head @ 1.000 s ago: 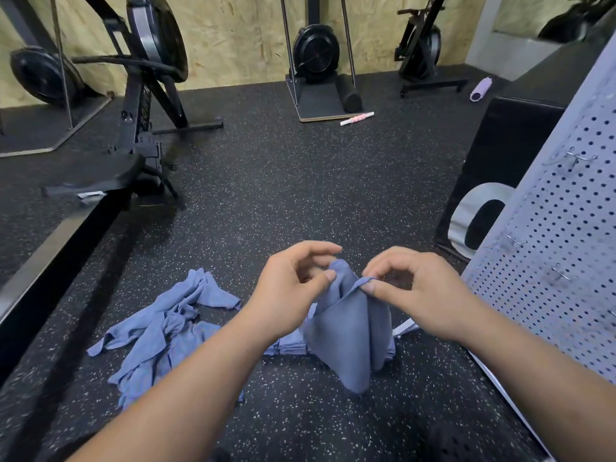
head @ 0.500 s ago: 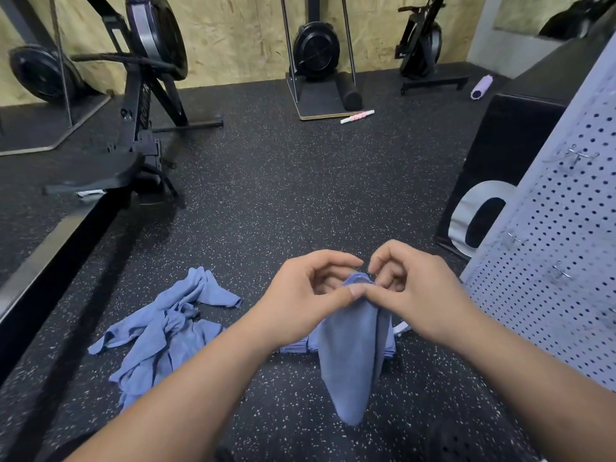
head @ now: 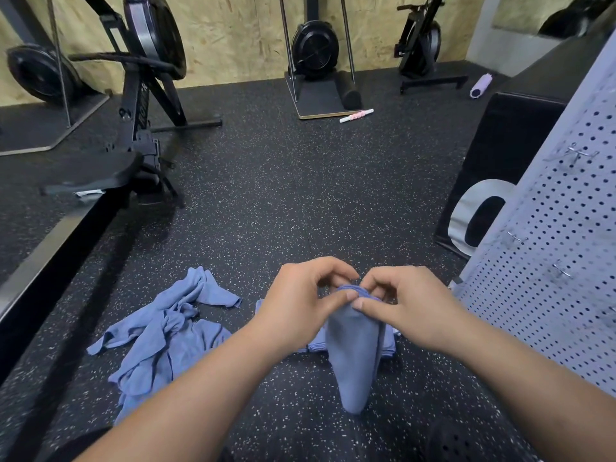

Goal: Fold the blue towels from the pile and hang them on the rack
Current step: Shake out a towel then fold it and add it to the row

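A folded blue towel [head: 355,355] hangs narrow and pointed above the floor. My left hand [head: 300,301] and my right hand [head: 403,305] pinch its gathered top edge side by side, thumbs almost touching. A crumpled pile of blue towels [head: 160,335] lies on the floor to the left. Behind the hanging towel, a low stack of folded blue towels [head: 315,345] rests on the floor, mostly hidden. The grey pegboard rack [head: 560,261] with small metal hooks stands at the right.
A black box [head: 500,151] with a white letter stands against the rack. A rowing machine [head: 140,105] and its long rail fill the left side. More gym machines, a pink-and-white roller [head: 356,115] and a purple roller [head: 480,85] lie at the back of the speckled rubber floor.
My hands have come together at the towel's top. The towel has gone from a wider fold to a narrower, longer hanging shape.
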